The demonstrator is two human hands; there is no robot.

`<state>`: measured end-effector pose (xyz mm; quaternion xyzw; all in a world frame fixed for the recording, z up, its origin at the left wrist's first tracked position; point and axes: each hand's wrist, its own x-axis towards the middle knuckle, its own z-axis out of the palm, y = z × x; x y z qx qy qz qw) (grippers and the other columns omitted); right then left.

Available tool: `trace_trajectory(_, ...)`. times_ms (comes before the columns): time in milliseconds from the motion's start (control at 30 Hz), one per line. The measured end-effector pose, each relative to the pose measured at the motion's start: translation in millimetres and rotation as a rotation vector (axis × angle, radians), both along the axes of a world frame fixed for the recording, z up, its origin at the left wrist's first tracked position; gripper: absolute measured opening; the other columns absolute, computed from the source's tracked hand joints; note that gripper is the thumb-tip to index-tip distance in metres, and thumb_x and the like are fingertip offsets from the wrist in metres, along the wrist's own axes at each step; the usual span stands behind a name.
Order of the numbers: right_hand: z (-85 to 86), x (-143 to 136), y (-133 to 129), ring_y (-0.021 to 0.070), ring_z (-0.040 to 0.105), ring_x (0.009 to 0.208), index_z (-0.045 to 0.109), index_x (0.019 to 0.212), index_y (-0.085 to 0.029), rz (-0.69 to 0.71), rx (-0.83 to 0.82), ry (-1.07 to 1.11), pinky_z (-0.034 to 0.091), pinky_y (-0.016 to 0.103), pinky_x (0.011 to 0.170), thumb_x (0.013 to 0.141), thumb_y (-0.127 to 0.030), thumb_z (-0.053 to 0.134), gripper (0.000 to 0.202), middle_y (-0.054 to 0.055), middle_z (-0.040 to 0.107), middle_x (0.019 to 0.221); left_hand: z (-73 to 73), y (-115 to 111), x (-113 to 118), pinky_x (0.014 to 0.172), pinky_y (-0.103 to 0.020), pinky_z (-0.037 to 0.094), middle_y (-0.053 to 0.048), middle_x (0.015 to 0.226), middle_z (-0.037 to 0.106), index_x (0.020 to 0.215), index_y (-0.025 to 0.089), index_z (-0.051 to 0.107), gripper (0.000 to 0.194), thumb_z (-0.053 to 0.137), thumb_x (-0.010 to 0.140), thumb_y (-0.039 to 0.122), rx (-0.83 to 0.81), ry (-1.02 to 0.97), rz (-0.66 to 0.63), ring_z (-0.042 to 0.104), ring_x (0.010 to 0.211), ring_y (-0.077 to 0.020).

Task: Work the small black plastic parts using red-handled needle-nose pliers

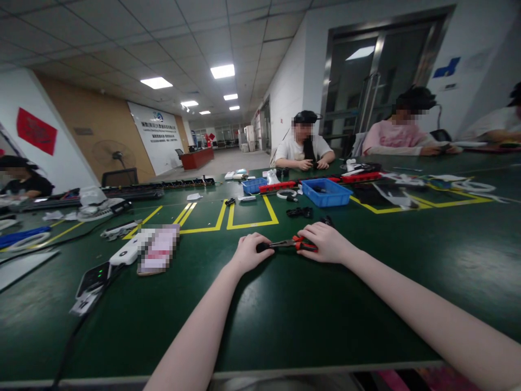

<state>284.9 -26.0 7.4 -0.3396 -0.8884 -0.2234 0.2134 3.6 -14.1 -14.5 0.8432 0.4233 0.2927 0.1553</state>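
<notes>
- As we are facing the green table (pixel 260 331), one pair of pliers (pixel 288 243) is spanning the gap between our two hands, over the near half of the tabletop; whether it is touching the surface, we are not able to tell.
- Right hand (pixel 323 243): fingers are curling around the red-and-black handles (pixel 308 247), which are sitting somewhat apart.
- Left hand (pixel 249 253): thumb and fingers are pinching a small black piece (pixel 262 247) at the metal nose (pixel 279 244); whether the nose is biting on it, we are not making out.
- Pliers, handling: we are judging them stiff, sturdy and modestly weighty, bare metal probably slick, handles probably grippy; we are favouring a hold well back, clear of the pivot.
- Black piece, handling: we are reckoning it light, its material unclear; we are favouring a fingertip hold on the end away from the nose.
- Beyond: black cables (pixel 299 212) and a blue tray (pixel 326 196) are lying ahead.
</notes>
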Motion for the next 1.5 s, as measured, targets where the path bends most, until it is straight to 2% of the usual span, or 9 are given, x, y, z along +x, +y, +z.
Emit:
trace_trajectory(100, -0.6, -1, -1, 0.0221, 0.064, 0.078, 0.067, 0.103, -0.015, -0.007, -0.017, 0.016, 0.047, 0.035, 0.071, 0.085, -0.051, 0.060, 0.041, 0.012, 0.069, 0.091, 1.4, -3, 0, 0.096, -0.038, 0.045, -0.003, 0.106, 0.069, 0.100, 0.025, 0.072, 0.019, 0.067, 0.086, 0.036, -0.011, 0.001, -0.012, 0.062, 0.100, -0.0229)
trace_trajectory(400, -2.2, -1, -3, 0.0225, 0.065, 0.083, 0.066, 0.106, -0.017, 0.012, -0.046, 0.066, 0.050, 0.034, 0.073, 0.086, -0.052, 0.058, 0.041, 0.011, 0.069, 0.095, 4.9, -7, -5, 0.092, -0.034, 0.048, -0.003, 0.103, 0.068, 0.101, 0.023, 0.071, 0.021, 0.070, 0.083, 0.033, -0.057, -0.025, -0.064, 0.062, 0.098, -0.0218)
trace_trajectory(667, -3.1, -3, -5, 0.0236, 0.064, 0.085, 0.065, 0.107, -0.016, -0.003, -0.027, 0.080, 0.049, 0.035, 0.075, 0.086, -0.053, 0.059, 0.043, 0.012, 0.068, 0.097, 7.8, -10, -9, 0.090, -0.032, 0.050, -0.005, 0.100, 0.065, 0.097, 0.018, 0.069, 0.021, 0.073, 0.078, 0.024, -0.071, -0.066, -0.068, 0.062, 0.095, -0.0198)
trace_trajectory(1500, -6.0, -4, 0, 0.0224, 0.062, 0.081, 0.063, 0.103, -0.016, 0.025, -0.087, 0.040, 0.047, 0.033, 0.070, 0.086, -0.054, 0.057, 0.042, 0.012, 0.065, 0.094, 6.2, -12, -12, 0.088, -0.034, 0.050, -0.005, 0.100, 0.068, 0.098, 0.019, 0.071, 0.025, 0.076, 0.078, 0.033, -0.123, -0.070, -0.067, 0.064, 0.094, -0.0209)
